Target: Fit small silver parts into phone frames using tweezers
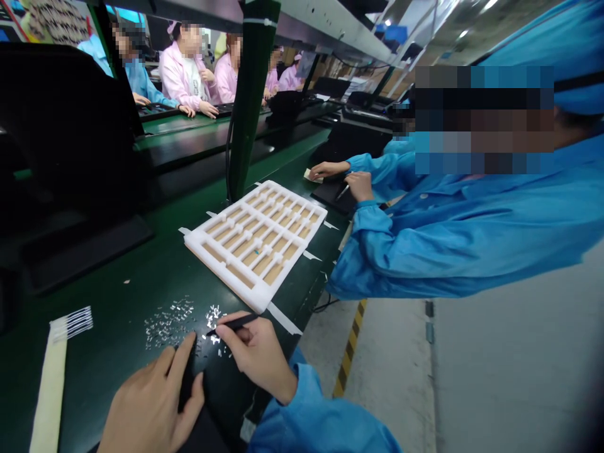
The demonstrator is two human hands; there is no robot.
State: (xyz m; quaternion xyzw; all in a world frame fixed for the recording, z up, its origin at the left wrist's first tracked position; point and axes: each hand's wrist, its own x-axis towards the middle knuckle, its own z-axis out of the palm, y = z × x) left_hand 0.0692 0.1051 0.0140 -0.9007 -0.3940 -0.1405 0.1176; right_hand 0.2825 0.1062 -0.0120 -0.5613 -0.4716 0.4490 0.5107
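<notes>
My right hand [259, 352] grips slim black tweezers [240, 321], whose tip points down at a cluster of small shiny metal pieces [213, 318] on the dark green bench. My left hand [153, 396] is open just left of it, index finger stretched towards the pieces and thumb apart. Under and beside the left palm lies a dark item [202, 425], mostly hidden by the hand. More tiny metal pieces [170, 324] are scattered beyond my left fingertips. A pale yellow strip [50, 384] with a row of thin silvery pieces at its end lies at the far left.
A white compartmented tray [262, 296] sits on the bench [117, 251] beyond my right hand. At right, a co-worker in a blue sleeve [391, 258] handles a dark panel. A green post [255, 100] rises behind the tray. Black panels [70, 126] stand at left.
</notes>
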